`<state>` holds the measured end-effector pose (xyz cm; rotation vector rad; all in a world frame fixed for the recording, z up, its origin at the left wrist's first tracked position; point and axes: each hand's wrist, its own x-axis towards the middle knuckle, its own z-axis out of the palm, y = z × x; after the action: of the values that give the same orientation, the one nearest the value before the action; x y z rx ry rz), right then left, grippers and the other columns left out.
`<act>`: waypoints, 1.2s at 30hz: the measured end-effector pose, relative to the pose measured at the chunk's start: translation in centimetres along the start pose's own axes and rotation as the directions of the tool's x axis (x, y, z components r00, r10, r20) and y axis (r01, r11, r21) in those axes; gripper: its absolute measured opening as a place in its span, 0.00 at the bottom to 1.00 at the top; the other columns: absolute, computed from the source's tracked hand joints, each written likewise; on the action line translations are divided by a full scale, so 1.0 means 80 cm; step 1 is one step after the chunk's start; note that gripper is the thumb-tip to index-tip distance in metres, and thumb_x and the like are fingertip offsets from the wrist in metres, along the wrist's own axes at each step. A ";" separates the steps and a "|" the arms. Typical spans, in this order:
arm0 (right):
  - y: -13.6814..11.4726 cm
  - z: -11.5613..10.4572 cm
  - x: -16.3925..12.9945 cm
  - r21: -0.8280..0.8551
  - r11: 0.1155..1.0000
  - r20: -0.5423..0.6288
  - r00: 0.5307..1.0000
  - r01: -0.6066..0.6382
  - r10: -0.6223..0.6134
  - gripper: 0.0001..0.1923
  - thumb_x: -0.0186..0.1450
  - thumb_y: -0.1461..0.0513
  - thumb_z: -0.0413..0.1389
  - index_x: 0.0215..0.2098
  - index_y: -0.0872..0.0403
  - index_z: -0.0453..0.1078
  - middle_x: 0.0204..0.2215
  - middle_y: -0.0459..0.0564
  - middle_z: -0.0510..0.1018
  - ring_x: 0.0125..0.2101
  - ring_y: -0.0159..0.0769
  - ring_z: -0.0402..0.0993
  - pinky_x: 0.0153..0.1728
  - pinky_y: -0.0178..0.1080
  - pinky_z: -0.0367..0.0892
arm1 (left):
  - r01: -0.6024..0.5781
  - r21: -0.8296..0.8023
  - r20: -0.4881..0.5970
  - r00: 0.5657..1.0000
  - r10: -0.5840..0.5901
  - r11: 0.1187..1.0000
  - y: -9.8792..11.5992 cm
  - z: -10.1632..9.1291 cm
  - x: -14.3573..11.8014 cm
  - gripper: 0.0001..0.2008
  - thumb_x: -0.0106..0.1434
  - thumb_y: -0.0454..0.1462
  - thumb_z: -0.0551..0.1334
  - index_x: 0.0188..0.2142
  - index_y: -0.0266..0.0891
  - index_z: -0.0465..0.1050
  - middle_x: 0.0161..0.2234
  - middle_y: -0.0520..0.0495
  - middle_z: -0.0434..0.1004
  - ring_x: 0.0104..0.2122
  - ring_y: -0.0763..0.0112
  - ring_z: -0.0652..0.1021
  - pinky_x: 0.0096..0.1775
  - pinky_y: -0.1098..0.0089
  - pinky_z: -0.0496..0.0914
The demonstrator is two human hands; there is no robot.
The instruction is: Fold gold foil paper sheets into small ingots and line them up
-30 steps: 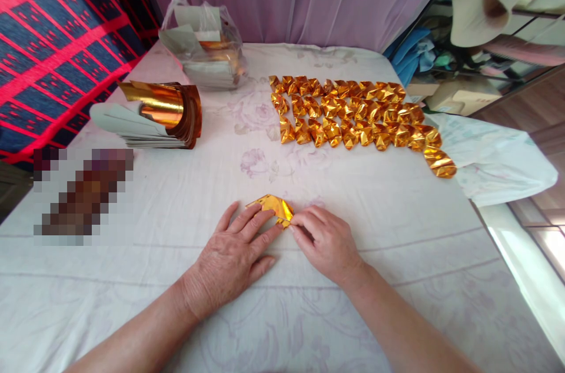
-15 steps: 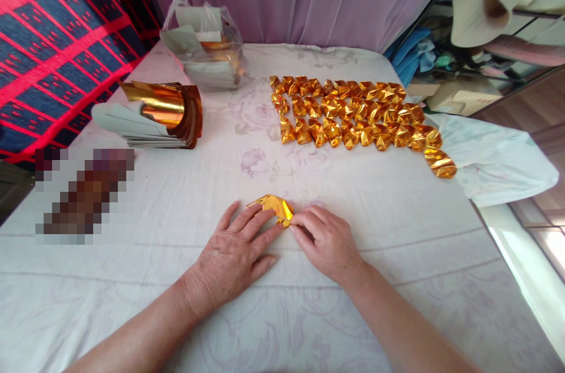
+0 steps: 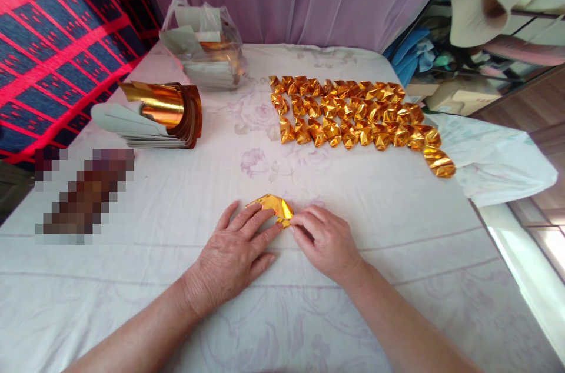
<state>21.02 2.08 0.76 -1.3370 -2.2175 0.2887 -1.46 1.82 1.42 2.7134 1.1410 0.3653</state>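
Observation:
A partly folded piece of gold foil paper (image 3: 274, 203) lies on the cloth-covered table in front of me. My left hand (image 3: 241, 249) rests over its near side, fingers stretched out and spread, the fingertips pressing on the foil. At the foil's right corner, my right hand (image 3: 326, 239) pinches the edge between thumb and index finger. The fingers hide part of the foil's near edge. Farther back on the right, folded gold foil pieces (image 3: 348, 108) stand in several rows, with a single piece (image 3: 439, 162) at the near right end.
At the left stands a curled stack of gold and grey foil sheets (image 3: 163, 111). Behind it is a clear plastic bag (image 3: 205, 46) with more sheets. A white plastic bag (image 3: 507, 158) hangs over the table's right edge. A pixelated patch (image 3: 86, 193) covers something at the left.

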 end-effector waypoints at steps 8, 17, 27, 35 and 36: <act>0.000 -0.002 -0.001 0.022 0.999 0.003 0.999 0.043 -0.043 0.11 0.68 0.65 0.52 0.39 0.51 0.77 0.31 0.47 0.78 0.31 0.32 0.73 0.34 0.36 0.67 | -0.001 0.001 -0.001 1.000 0.001 1.000 0.001 -0.001 0.000 0.22 0.69 0.46 0.57 0.61 0.47 0.66 0.62 0.46 0.67 0.62 0.55 0.64 0.65 0.46 0.51; -0.001 -0.003 -0.001 0.020 0.998 0.007 0.998 0.056 -0.056 0.11 0.68 0.65 0.52 0.40 0.51 0.77 0.31 0.47 0.78 0.31 0.32 0.73 0.34 0.36 0.68 | 0.000 -0.002 0.001 1.000 0.000 1.000 0.000 -0.002 0.001 0.22 0.69 0.46 0.57 0.61 0.48 0.66 0.62 0.46 0.67 0.62 0.55 0.65 0.64 0.46 0.52; -0.013 0.001 0.002 -0.044 0.995 0.019 0.996 -0.086 0.087 0.07 0.68 0.61 0.54 0.33 0.52 0.72 0.30 0.48 0.77 0.33 0.36 0.74 0.35 0.38 0.66 | 0.006 -0.018 -0.019 1.000 -0.007 1.000 0.000 0.000 0.000 0.20 0.69 0.46 0.57 0.59 0.48 0.68 0.61 0.47 0.68 0.62 0.56 0.65 0.64 0.47 0.50; -0.017 0.008 0.003 -0.116 0.987 -0.022 0.993 -0.115 0.113 0.09 0.67 0.60 0.55 0.29 0.52 0.68 0.27 0.47 0.74 0.30 0.36 0.72 0.32 0.38 0.62 | 0.007 -0.020 -0.012 1.000 -0.007 1.000 0.000 -0.001 0.000 0.21 0.70 0.46 0.56 0.60 0.48 0.67 0.61 0.47 0.68 0.62 0.56 0.65 0.64 0.47 0.51; -0.017 0.009 0.003 -0.115 0.987 -0.029 0.993 -0.113 0.111 0.09 0.67 0.60 0.55 0.29 0.52 0.68 0.27 0.47 0.74 0.30 0.36 0.72 0.33 0.38 0.62 | 0.007 -0.020 -0.011 1.000 -0.007 1.000 0.000 -0.001 0.001 0.21 0.69 0.46 0.56 0.60 0.48 0.67 0.61 0.46 0.68 0.61 0.56 0.65 0.64 0.47 0.51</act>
<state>19.56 1.67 0.83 -1.5232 -2.1735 0.1859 -1.47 1.86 1.51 2.6929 1.1436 0.3891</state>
